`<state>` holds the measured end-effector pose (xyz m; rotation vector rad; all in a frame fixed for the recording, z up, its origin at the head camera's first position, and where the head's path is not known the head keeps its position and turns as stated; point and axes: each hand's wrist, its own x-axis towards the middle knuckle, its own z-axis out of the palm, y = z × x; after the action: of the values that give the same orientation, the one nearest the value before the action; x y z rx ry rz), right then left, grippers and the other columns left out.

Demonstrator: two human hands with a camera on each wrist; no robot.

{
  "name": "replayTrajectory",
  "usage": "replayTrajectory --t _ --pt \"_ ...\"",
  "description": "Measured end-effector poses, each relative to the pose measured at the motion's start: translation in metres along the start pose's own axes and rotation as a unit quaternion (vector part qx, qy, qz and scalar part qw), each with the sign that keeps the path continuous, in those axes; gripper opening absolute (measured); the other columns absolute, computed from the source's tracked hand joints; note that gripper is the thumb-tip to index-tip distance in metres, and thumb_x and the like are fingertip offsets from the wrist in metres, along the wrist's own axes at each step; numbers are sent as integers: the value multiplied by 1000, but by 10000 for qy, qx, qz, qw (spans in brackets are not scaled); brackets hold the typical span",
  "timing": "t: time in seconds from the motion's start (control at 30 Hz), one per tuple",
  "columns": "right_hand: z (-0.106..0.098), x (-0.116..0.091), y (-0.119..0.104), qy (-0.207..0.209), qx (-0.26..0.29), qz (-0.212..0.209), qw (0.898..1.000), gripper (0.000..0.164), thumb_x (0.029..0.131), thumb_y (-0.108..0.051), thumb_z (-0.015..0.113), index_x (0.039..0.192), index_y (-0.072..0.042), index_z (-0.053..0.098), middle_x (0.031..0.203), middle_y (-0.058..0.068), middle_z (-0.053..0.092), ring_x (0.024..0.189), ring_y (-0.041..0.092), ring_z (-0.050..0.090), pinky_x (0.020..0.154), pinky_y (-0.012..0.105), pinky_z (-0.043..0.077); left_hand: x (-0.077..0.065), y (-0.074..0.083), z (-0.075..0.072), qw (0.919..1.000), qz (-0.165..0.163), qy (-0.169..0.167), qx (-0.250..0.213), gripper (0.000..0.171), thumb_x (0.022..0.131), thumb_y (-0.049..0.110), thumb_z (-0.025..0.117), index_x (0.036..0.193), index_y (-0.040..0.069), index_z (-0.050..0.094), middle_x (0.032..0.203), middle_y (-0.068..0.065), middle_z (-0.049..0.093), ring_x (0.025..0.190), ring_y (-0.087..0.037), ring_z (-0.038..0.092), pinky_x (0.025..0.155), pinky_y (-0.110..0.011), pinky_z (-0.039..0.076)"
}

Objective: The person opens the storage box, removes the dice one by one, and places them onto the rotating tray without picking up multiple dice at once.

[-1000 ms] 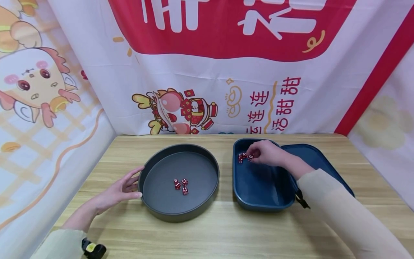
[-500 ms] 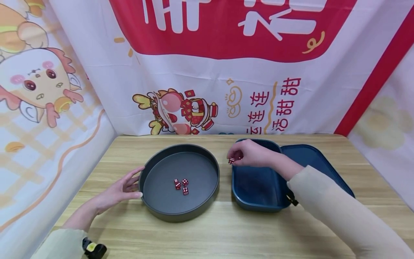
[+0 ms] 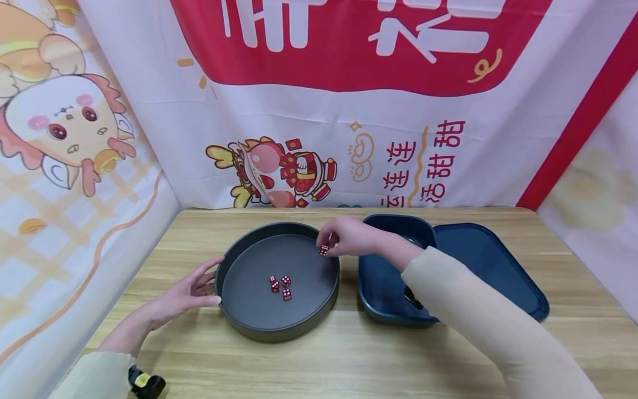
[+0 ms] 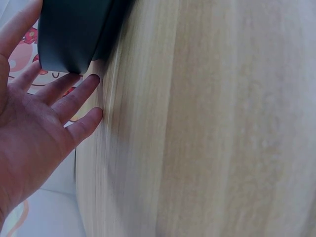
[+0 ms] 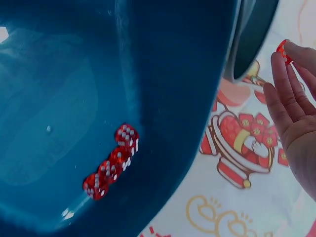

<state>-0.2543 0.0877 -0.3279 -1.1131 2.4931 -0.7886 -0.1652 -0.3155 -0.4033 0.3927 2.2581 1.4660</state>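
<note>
My right hand (image 3: pixel 349 237) pinches a red die (image 3: pixel 324 250) between thumb and fingertips, above the right rim of a round dark grey pan (image 3: pixel 249 310). Inside the pan, near its middle, lies a small cluster of red dice (image 3: pixel 286 295) with white dots. My left hand (image 3: pixel 181 296) rests its spread fingers and thumb against the pan's left side. In the left wrist view, those fingers (image 4: pixel 76 101) look extended along the pan wall. The right wrist view shows several more red dice (image 5: pixel 109 168) in a row inside the deep blue box (image 5: pixel 54 98); my arm partly covers that box in the head view.
Right of the pan stands the blue box, and beyond it lies a flat, dark blue, lid-like piece (image 3: pixel 478 249). All sit on a wooden table (image 3: pixel 299 366). Printed cloths hang behind (image 3: pixel 299 111) and at both sides.
My right hand has lifted a die out of the blue box and carried it left, over the box's edge, to the pan's right rim. The left hand stays at the pan.
</note>
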Motion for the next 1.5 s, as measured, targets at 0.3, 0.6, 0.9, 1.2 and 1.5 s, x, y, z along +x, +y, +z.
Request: replayTrajectory --t 0.3,0.6,0.9,1.2,1.5 --pt "22 28 -6 -454 -223 160 9986 17 88 -10 73 105 -9 72 90 -5 66 83 10 60 76 22 52 1 1 0 10000 50 -1 -23 85 93 12 67 157 16 11 155 -31 12 139 -50 18 105 -60 28" --pt "43 42 -14 -961 -212 227 9949 14 88 -9 72 102 -8 72 88 -5 66 82 10 60 74 21 51 0 1 0 10000 11 -17 -55 85 93 12 66 157 15 10 156 -31 10 139 -51 17 105 -61 28" --pt "51 45 -15 -1030 -223 208 9942 13 88 -5 72 99 -11 72 89 -3 66 80 9 60 72 22 51 0 1 0 10000 39 -7 -42 85 93 11 66 157 15 10 155 -32 11 138 -51 19 105 -60 29" --pt "36 31 -11 -815 63 153 9965 21 89 -4 70 109 -7 71 102 6 69 86 12 60 77 23 52 1 1 0 10000 67 4 -27 85 93 11 66 157 15 10 155 -32 11 138 -51 18 105 -61 27" --pt "13 10 -13 -711 51 23 9975 19 89 -6 71 108 -9 71 105 9 68 86 13 60 78 24 52 0 2 1 9999 112 -30 -14 85 93 11 65 156 13 8 154 -33 10 138 -52 17 105 -61 26"
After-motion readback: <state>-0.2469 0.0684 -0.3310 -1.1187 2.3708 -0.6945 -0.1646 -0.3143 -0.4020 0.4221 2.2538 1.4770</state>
